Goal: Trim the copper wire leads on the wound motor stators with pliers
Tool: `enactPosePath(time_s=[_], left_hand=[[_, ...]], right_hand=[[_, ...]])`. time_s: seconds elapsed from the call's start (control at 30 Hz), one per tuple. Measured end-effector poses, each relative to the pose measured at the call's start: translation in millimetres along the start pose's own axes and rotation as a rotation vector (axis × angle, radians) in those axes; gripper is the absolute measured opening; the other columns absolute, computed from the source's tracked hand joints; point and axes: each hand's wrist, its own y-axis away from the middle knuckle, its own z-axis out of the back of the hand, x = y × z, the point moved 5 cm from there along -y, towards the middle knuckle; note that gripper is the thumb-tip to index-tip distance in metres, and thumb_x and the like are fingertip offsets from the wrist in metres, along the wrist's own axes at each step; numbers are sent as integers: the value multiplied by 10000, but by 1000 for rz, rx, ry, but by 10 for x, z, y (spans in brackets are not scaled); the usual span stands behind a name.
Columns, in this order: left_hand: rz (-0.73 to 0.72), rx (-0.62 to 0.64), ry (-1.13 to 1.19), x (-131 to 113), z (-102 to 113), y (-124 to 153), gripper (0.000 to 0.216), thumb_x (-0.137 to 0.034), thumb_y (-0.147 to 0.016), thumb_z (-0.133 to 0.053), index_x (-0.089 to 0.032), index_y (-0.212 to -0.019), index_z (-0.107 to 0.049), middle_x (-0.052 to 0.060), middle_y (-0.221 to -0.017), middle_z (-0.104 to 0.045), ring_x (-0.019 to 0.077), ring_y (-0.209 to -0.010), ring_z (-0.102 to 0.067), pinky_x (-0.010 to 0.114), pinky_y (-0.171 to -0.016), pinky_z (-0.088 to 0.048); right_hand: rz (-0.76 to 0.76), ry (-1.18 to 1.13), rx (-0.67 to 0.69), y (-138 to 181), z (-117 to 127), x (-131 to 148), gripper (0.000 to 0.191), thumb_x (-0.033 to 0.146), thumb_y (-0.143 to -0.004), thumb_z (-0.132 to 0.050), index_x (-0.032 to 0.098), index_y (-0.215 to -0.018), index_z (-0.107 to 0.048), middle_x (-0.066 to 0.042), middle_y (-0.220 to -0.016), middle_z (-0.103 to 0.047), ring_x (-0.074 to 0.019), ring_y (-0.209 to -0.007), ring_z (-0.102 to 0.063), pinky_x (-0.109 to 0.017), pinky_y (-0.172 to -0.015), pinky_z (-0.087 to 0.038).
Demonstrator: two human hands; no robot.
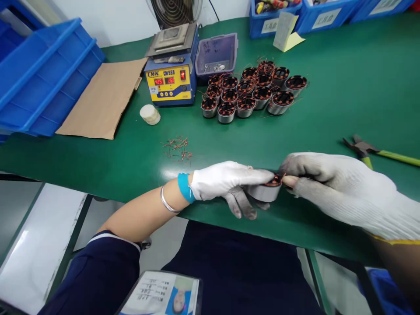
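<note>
Left hand (229,183) gripping a stator (265,190) at table (344,87) near edge, 6 o'clock. Right hand (341,190) pinching a copper wire at stator's 3 o'clock rim. Stator cluster (252,92) sitting at 12 o'clock, solder pot (170,70) at 11, wire scraps (177,148) at 10, pliers (377,153) at 3

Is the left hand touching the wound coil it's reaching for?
Touching. The head view shows the left hand with its fingers wrapped under and over the coil, no gap visible.
</note>
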Motion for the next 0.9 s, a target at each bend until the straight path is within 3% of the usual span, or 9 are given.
enactPosePath(time_s=[0.1, 0.2, 0.33, 0.43, 0.57, 0.63, 0.73, 0.83, 0.9], left_hand=[[-213, -210, 105, -98, 74, 54, 553, -404, -618, -955, -183, -1010, -635, 35, -935, -713, 178, -828, -736, 299, -719, -610], [-473, -399, 204, -210, 128, 155, 322, -365, -742, -856, -180, -890, -637, 50, -1011, -714, 214, -1071, -705, 338, -903, -592], [-288, -334, 223, -114, 109, 57, 387, -352, -771, -809, -202, -1069, -615, 33, -992, -682, 203, -982, -703, 335, -779, -614], [-190, -169, 7, -13, 23, -35, 629, -356, -736, -814, -175, -1281, -556, 52, -1001, -676, 219, -948, -704, 371, -774, -622], [-456, -521, -634, -112, 22, 48, 670, -297, -744, -785, -187, -1376, -591, 104, -1251, -636, 269, -1161, -658, 444, -1044, -550], [-446, -648, -808, -139, 28, 88, 719, -298, -695, -829, -192, -1374, -618, 113, -1301, -607, 291, -1191, -649, 454, -1076, -532], [-343, -516, -625, -121, 93, 53, 685, -409, -628, -892, -145, -1226, -684, 102, -1193, -670, 274, -1108, -681, 408, -1007, -558], [-315, -297, -346, -128, 123, 13, 451, -501, -764, -780, -141, -1021, -691, 56, -988, -724, 201, -945, -690, 358, -890, -563], [-324, -270, -326, -138, 112, 11, 344, -472, -792, -759, -156, -872, -649, 40, -912, -721, 162, -846, -668, 331, -823, -556]], right_hand=[[-35, 47, 38, -20, -50, -88, 382, 569, -866, -533, 233, -708, -622, -22, -593, -625, -166, -502, -540, -298, -467, -407], [-65, 72, 44, -31, -62, -145, 359, 560, -876, -519, 250, -762, -661, -14, -613, -640, -177, -495, -552, -305, -452, -409], [19, 99, 58, -37, -54, -63, 289, 478, -878, -505, 263, -766, -660, -19, -629, -652, -189, -520, -579, -310, -471, -434], [59, 211, 26, -35, -48, -16, 275, 446, -858, -490, 261, -760, -669, -35, -689, -694, -198, -567, -627, -305, -478, -442], [62, 455, 0, -47, -70, -11, 292, 399, -887, -460, 246, -815, -698, -64, -752, -713, -212, -633, -643, -317, -521, -428], [109, 534, -1, -47, -83, 14, 313, 372, -913, -443, 226, -861, -715, -79, -761, -706, -213, -636, -635, -328, -549, -425], [179, 592, -29, -24, -74, 53, 336, 352, -935, -425, 203, -911, -726, -92, -764, -700, -221, -622, -633, -336, -545, -404], [231, 630, -47, 9, -55, 65, 330, 347, -934, -428, 207, -942, -726, -97, -786, -713, -225, -619, -640, -336, -525, -373], [249, 664, -58, 23, -40, 55, 340, 358, -940, -413, 215, -943, -722, -97, -806, -722, -217, -605, -626, -338, -514, -351]])
